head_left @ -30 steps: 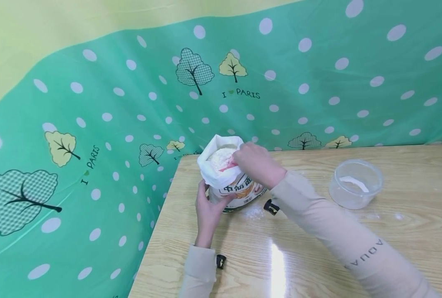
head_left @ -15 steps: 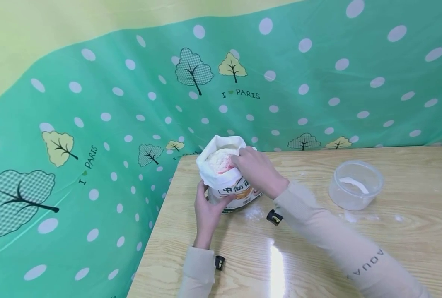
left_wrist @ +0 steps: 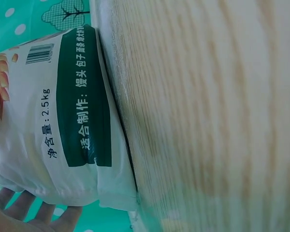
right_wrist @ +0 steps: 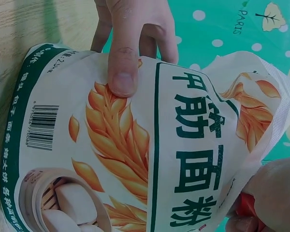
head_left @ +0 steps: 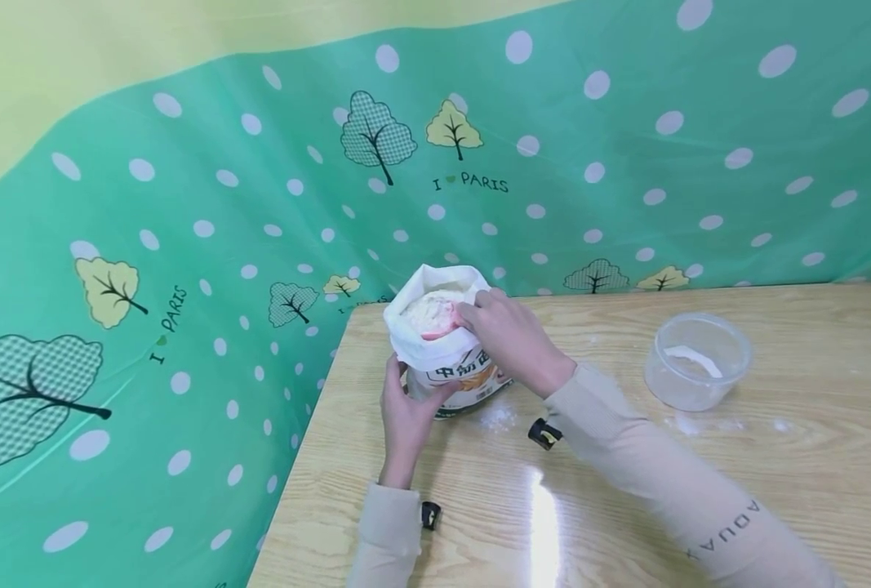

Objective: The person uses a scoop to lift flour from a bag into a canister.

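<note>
In the head view an opened white flour bag [head_left: 429,354] stands at the back left of the table, its top folded outward and white flour [head_left: 428,310] visible inside. My left hand [head_left: 408,418] grips its lower side. The right wrist view shows that hand's thumb [right_wrist: 122,82] pressed on the printed front, while the left wrist view has fingers [left_wrist: 20,205] around the other side. Over the bag's right rim, my right hand [head_left: 512,336] grips a red scoop [head_left: 438,333]. Flour and fingers hide part of the scoop; its red handle [right_wrist: 246,204] shows in the right wrist view.
A clear round plastic tub [head_left: 663,380] with a little white powder stands to the right on the wooden table [head_left: 611,514]. Spilled flour [head_left: 497,418] lies before the bag. Small black objects [head_left: 545,434] show beside both sleeves. A green patterned cloth [head_left: 553,188] hangs behind and left.
The scoop has shifted slightly left and toward me inside the bag, and the right hand has turned and moved a little lower. My left hand keeps its hold.
</note>
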Demonstrator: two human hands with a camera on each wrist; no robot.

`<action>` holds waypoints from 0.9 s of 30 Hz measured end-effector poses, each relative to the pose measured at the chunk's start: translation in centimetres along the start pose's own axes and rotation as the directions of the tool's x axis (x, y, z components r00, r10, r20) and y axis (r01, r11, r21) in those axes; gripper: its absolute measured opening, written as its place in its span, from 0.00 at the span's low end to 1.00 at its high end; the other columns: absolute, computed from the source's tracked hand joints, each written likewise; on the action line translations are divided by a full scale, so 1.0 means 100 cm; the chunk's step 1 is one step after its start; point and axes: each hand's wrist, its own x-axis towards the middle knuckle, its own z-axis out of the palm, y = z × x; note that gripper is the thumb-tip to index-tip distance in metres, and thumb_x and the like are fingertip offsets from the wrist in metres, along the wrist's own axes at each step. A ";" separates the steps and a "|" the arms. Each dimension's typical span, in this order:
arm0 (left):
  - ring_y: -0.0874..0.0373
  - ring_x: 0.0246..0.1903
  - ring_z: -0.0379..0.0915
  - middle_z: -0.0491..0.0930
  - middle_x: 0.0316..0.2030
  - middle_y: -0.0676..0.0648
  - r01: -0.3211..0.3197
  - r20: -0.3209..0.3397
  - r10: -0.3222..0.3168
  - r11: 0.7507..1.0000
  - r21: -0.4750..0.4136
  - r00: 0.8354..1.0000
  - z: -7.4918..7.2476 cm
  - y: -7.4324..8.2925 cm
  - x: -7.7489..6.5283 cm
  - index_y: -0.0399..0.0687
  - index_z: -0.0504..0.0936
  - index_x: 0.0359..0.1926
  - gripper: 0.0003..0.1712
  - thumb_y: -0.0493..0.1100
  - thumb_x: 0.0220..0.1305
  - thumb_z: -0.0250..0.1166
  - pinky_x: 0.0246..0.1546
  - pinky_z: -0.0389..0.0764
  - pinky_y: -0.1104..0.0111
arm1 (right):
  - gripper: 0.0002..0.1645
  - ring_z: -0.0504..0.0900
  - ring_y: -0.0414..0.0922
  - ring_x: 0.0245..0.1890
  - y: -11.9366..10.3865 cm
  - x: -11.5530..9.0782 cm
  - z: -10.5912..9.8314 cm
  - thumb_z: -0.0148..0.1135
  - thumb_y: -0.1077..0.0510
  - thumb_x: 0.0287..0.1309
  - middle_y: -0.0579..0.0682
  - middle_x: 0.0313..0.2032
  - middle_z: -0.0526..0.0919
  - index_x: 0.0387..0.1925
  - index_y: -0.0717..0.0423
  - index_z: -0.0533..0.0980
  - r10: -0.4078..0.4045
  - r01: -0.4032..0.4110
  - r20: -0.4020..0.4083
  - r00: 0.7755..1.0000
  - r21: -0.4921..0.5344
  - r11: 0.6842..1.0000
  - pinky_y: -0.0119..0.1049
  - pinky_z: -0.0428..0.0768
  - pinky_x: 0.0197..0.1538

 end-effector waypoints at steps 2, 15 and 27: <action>0.52 0.64 0.66 0.74 0.61 0.50 0.003 0.002 -0.003 1.000 -0.003 1.000 0.000 0.001 0.000 0.57 0.66 0.69 0.55 0.58 0.39 0.83 0.67 0.67 0.49 | 0.14 0.77 0.50 0.37 0.000 -0.001 -0.002 0.57 0.60 0.70 0.57 0.38 0.82 0.53 0.59 0.80 0.003 -0.003 -0.005 1.000 0.001 1.000 0.38 0.82 0.37; 0.52 0.66 0.64 0.73 0.63 0.53 0.066 -0.001 -0.066 0.998 -0.014 0.998 0.000 0.001 -0.003 0.61 0.66 0.68 0.55 0.60 0.38 0.82 0.66 0.66 0.45 | 0.18 0.74 0.47 0.35 0.001 -0.006 -0.005 0.51 0.53 0.74 0.54 0.36 0.81 0.53 0.58 0.80 0.034 -0.035 0.003 0.999 0.098 0.995 0.35 0.79 0.34; 0.53 0.66 0.64 0.73 0.63 0.53 0.052 0.005 -0.052 0.999 -0.010 0.999 0.001 0.003 -0.002 0.61 0.66 0.68 0.56 0.62 0.38 0.82 0.66 0.66 0.44 | 0.16 0.74 0.48 0.36 0.007 -0.010 -0.009 0.54 0.54 0.73 0.54 0.35 0.80 0.51 0.57 0.80 0.040 -0.034 -0.041 0.998 0.135 0.990 0.37 0.79 0.37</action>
